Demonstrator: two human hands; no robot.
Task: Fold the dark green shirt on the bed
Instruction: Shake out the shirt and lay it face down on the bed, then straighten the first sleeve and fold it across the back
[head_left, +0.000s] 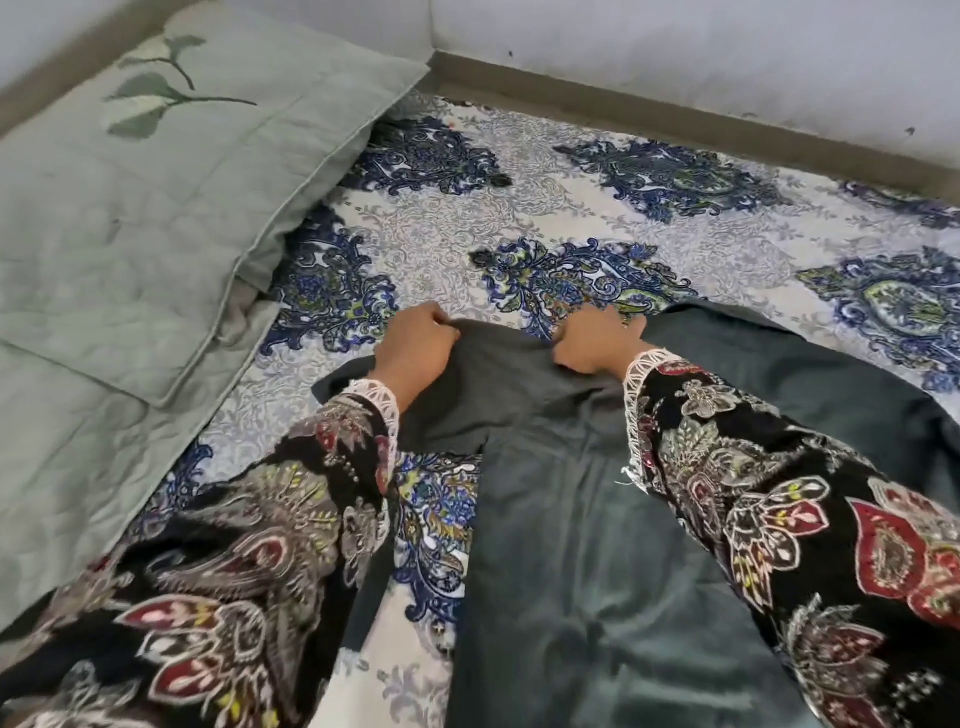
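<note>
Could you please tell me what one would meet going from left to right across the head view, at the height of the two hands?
Green quilted blanket → patterned bedsheet → left hand → dark green shirt edge between the hands → right hand → more shirt → patterned bedsheet again.

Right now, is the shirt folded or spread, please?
Mostly spread: shirt lies flat on the bed; both hands grip its far edge.

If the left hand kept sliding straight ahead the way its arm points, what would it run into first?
Past the shirt edge it grips, the left hand would cross bare patterned bedsheet. The green pillow lies off to its left, seemingly out of line. The first obstacle is probably the wall at the bed's far edge, though depth is unclear.
</note>
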